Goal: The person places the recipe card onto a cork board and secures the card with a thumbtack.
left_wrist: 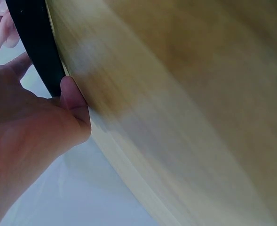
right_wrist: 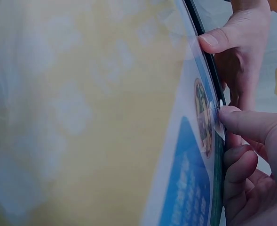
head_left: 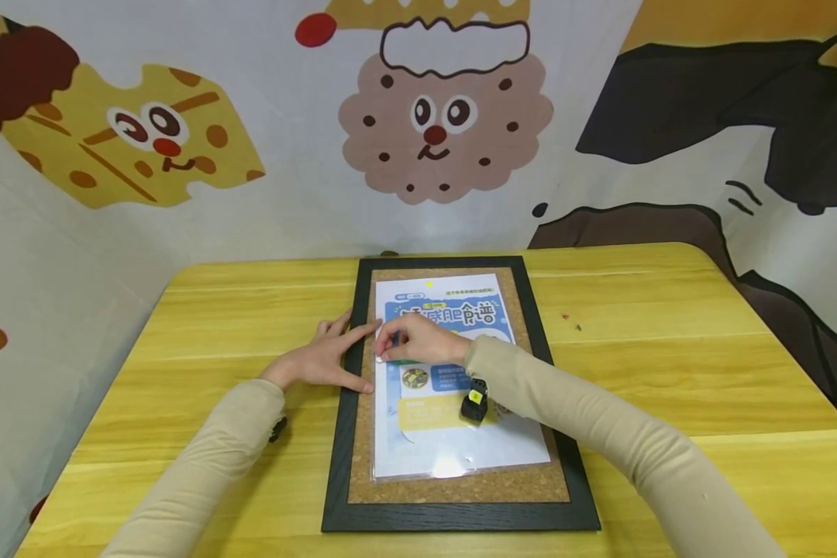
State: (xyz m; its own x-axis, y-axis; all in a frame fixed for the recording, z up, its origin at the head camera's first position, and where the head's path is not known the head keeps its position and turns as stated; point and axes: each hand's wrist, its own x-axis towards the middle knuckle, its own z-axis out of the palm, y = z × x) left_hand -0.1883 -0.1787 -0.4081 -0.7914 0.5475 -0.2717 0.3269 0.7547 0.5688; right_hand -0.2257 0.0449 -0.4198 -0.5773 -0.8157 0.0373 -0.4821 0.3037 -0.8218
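A black-framed cork board (head_left: 453, 517) lies on the table with a printed sheet (head_left: 460, 449) in a clear sleeve on its cork. My right hand (head_left: 424, 339) is at the sheet's left edge, thumb and fingertips pinching a small white pushpin (head_left: 380, 359). In the right wrist view the white pushpin (right_wrist: 221, 104) shows at the thumb tip, mostly hidden by the fingers. My left hand (head_left: 324, 358) spreads across the board's left frame, thumb and index finger reaching to the sheet's edge. Another finger rests along the frame's outer side in the left wrist view.
A yellow dot (head_left: 429, 284), probably a pushpin head, sits at the sheet's top. Tiny reddish and dark bits (head_left: 572, 322) lie on the wooden table (head_left: 669, 349) right of the board. A cartoon-printed cloth (head_left: 286, 225) hangs behind the table.
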